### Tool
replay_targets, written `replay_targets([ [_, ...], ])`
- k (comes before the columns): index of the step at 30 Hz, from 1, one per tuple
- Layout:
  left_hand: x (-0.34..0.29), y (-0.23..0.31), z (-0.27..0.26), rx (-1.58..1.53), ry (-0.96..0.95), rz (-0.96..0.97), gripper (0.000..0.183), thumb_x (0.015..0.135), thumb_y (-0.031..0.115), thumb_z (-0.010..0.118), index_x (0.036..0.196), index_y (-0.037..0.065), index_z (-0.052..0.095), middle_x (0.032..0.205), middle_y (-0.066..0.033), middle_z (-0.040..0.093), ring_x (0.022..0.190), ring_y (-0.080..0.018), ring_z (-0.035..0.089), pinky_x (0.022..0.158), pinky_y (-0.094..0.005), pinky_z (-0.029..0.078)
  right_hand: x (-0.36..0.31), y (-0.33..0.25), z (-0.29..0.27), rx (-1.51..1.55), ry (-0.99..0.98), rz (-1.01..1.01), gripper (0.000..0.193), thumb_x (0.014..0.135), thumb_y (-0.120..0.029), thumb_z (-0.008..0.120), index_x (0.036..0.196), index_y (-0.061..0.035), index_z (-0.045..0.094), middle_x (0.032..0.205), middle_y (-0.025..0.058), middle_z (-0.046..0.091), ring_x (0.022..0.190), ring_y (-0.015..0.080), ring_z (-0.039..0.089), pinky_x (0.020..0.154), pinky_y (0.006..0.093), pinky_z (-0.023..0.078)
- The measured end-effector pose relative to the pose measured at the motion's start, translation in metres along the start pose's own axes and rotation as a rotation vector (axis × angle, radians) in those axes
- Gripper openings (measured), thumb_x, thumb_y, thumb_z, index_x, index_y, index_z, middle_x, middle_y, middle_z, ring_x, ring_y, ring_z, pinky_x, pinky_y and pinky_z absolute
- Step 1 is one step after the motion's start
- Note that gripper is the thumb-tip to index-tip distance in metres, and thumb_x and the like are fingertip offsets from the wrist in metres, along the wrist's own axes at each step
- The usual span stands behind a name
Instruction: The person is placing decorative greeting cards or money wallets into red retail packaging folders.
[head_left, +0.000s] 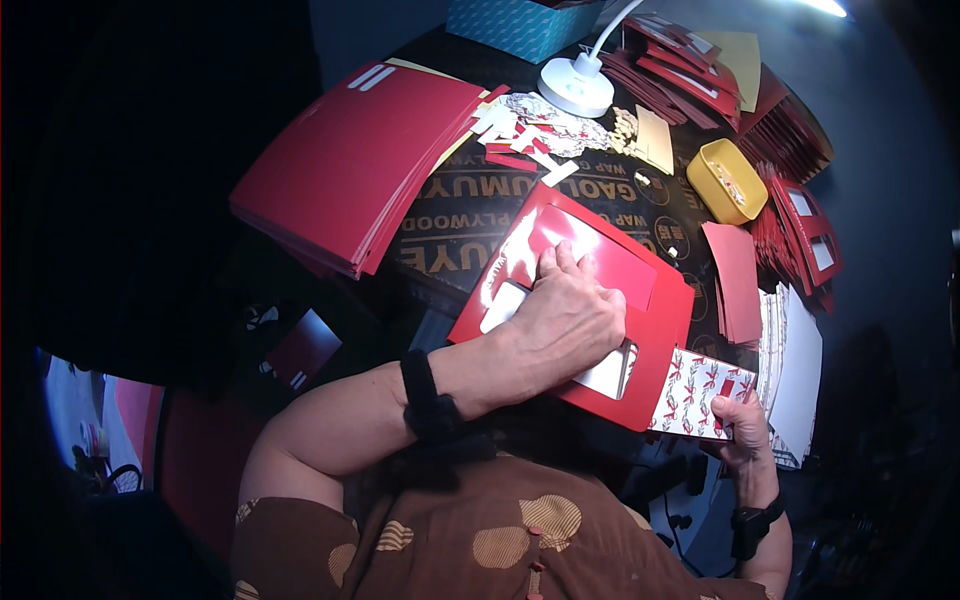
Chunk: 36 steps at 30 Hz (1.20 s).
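A red card folder (665, 310) with rounded cut-out windows lies tilted at the table's near edge, its glossy surface catching the light. Across it reaches my left hand (572, 315), fingers bent and pressed together, their tips pushing on a smooth pinkish-red panel (622, 268). No object shows in those fingers; the thumb is hidden. My right hand (747, 425) pinches the outer end of a white flap (690, 395) printed with red and green sprigs, its thumb on top. The flap extends from the folder's lower right side. A small red strip (727, 387) shows beside the thumb.
A tall stack of red folders (360, 150) stands left. Paper scraps (540, 125) lie near a white lamp base (577, 85). A yellow tub (727, 183), red cards (735, 285), more folders (785, 135) and white sheets (792, 365) line the right. A teal box (522, 28) sits behind.
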<state>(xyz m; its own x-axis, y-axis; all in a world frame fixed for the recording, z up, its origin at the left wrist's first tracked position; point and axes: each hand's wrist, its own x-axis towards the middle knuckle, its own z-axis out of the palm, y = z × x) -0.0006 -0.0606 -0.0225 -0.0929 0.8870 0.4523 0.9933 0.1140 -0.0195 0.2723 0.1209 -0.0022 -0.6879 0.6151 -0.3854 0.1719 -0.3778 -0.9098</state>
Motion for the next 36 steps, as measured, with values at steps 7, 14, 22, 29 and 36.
replay_targets([
  [7,0.001,0.000,-0.005,0.004,-0.050,0.007,0.025,0.080,0.012,0.062,0.089,-0.011,0.063,0.105,-0.0407,0.066,0.100,-0.0569,0.066,0.083,-0.0584,0.055,0.002,-0.001,-0.001,-0.007,-0.019,0.008,0.042,0.081,-0.002,0.075,0.120,0.0038,0.061,0.106,0.0163,0.073,0.090,0.0243,0.074,0.081,0.0398,0.063],
  [14,0.001,0.000,-0.004,0.021,-0.027,0.012,0.025,0.081,0.011,0.062,0.090,-0.012,0.064,0.106,-0.0404,0.066,0.100,-0.0570,0.066,0.083,-0.0584,0.055,0.002,0.001,-0.005,-0.012,0.008,0.004,0.042,0.080,-0.001,0.075,0.120,0.0036,0.061,0.105,0.0159,0.073,0.089,0.0236,0.074,0.080,0.0389,0.063],
  [22,-0.001,0.001,-0.002,0.041,0.007,0.011,0.025,0.081,0.011,0.062,0.092,-0.012,0.064,0.106,-0.0404,0.066,0.101,-0.0573,0.066,0.084,-0.0586,0.055,0.001,-0.008,-0.001,-0.058,-0.002,-0.004,0.039,0.081,0.000,0.072,0.118,0.0047,0.062,0.104,0.0161,0.073,0.089,0.0237,0.074,0.079,0.0390,0.063],
  [29,-0.001,0.001,-0.002,0.042,0.022,0.018,0.025,0.081,0.011,0.062,0.092,-0.012,0.064,0.106,-0.0393,0.067,0.100,-0.0559,0.066,0.084,-0.0580,0.055,-0.014,0.006,0.007,0.000,0.034,-0.018,0.043,0.081,-0.004,0.075,0.121,0.0068,0.061,0.106,0.0171,0.072,0.089,0.0248,0.074,0.082,0.0401,0.062],
  [36,-0.001,0.000,0.000,0.095,0.067,0.029,0.025,0.082,0.010,0.062,0.092,-0.013,0.064,0.106,-0.0394,0.066,0.101,-0.0560,0.067,0.085,-0.0585,0.056,-0.028,0.031,0.008,0.128,0.115,-0.068,0.043,0.084,-0.001,0.071,0.125,0.0071,0.059,0.112,0.0183,0.071,0.097,0.0269,0.073,0.088,0.0427,0.061],
])
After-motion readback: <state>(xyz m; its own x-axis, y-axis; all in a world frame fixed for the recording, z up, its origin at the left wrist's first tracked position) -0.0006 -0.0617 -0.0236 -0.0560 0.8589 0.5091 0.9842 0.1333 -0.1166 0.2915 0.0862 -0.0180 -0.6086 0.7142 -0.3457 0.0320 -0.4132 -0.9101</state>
